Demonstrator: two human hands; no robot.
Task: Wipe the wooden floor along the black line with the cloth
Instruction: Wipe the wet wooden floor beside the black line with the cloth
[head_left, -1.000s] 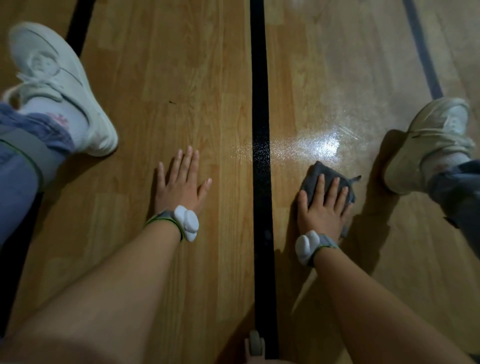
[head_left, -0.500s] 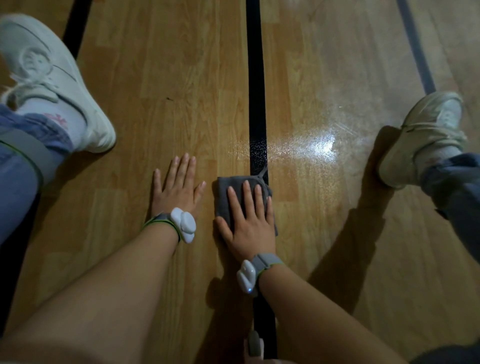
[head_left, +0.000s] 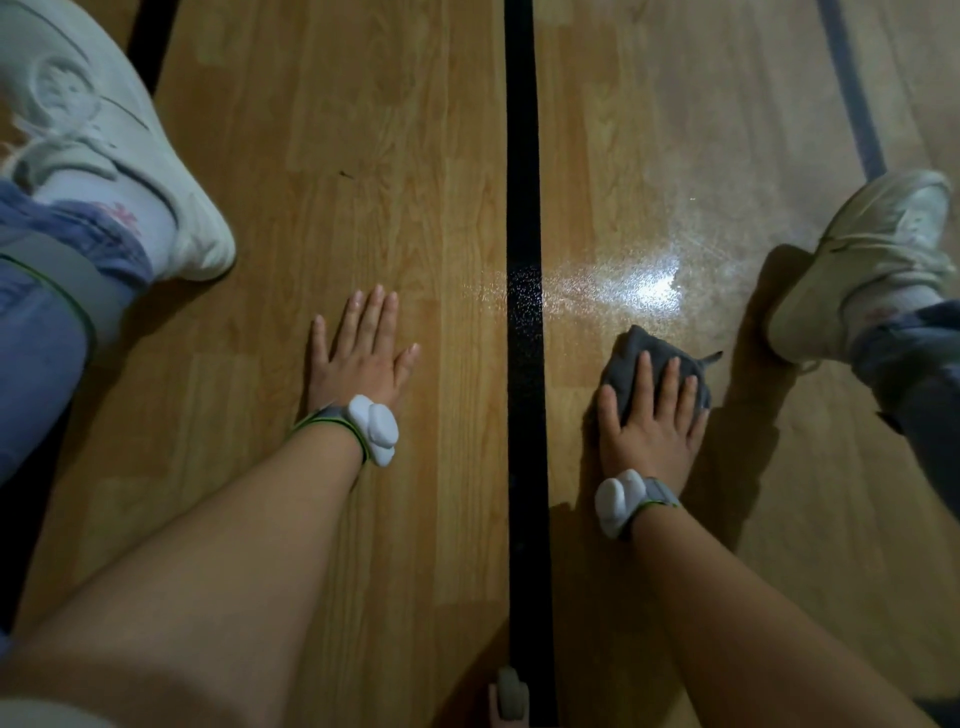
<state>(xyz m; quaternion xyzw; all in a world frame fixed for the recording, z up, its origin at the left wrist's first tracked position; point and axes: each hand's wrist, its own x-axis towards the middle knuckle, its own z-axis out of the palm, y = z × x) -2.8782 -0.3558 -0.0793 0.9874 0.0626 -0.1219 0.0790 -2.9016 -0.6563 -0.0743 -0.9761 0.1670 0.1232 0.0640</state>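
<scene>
We are pressing the cloth onto the wooden floor, just right of the black line, with our right hand, fingers straight. Our left hand is lying flat, fingers spread, across the line.

The right hand lies on the cloth right of the line; the left hand lies left.

Right hand flat on grey cloth beside black line
</scene>
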